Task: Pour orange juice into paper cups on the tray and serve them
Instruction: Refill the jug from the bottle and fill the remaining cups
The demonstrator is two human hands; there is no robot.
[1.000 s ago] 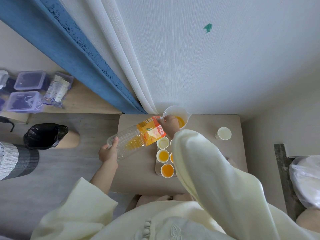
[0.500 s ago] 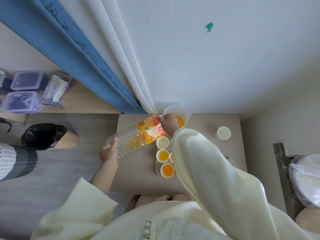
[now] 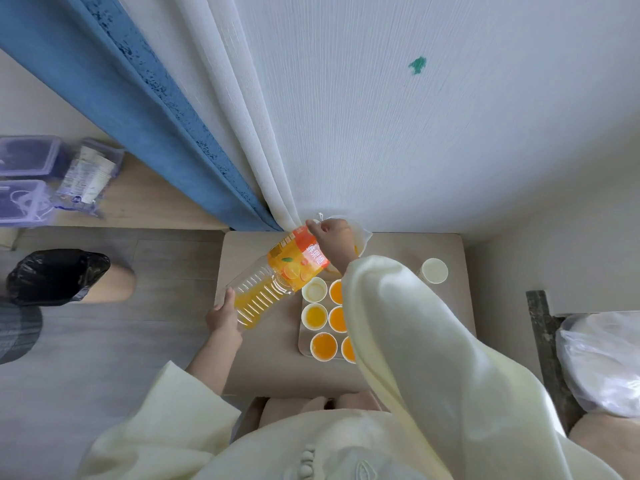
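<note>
A person in a pale, wide-sleeved robe stands over a small beige tabletop (image 3: 263, 362) pushed up against a white curtain (image 3: 381, 116), with a blue curtain (image 3: 138, 109) hanging to its left. Both hands carry a large clear juice bottle (image 3: 277, 282), which lies tilted with its neck raised toward the far edge of the tabletop and its base lower, out over the near left side. The left hand (image 3: 221, 315) cups the ribbed base, fingers wrapped under it, a firm grip on the bottle. The right hand (image 3: 330, 237) closes around the neck end, above the orange label; the cap area is hidden under the fingers, so whether a cap is on cannot be told. Orange juice has pooled in the lower part of the bottle near the left hand.

Just behind the right hand sits a clear plastic jug (image 3: 362, 237), mostly covered by the hand and sleeve; it seems to have some orange liquid inside.

A beige tray (image 3: 302, 336) rests on the tabletop beside the bottle, holding paper cups in two columns. The far left cup (image 3: 314, 290) looks pale and nearly empty; the middle left cup (image 3: 314, 317) and the near left cup (image 3: 323, 346) hold juice. The right column of cups is partly hidden by the right sleeve (image 3: 415, 341), though orange shows in each. One more paper cup (image 3: 434, 270) stands alone, well apart from the tray on the right side.

On the floor to the left sits a bin lined with a black bag (image 3: 55, 275).
</note>
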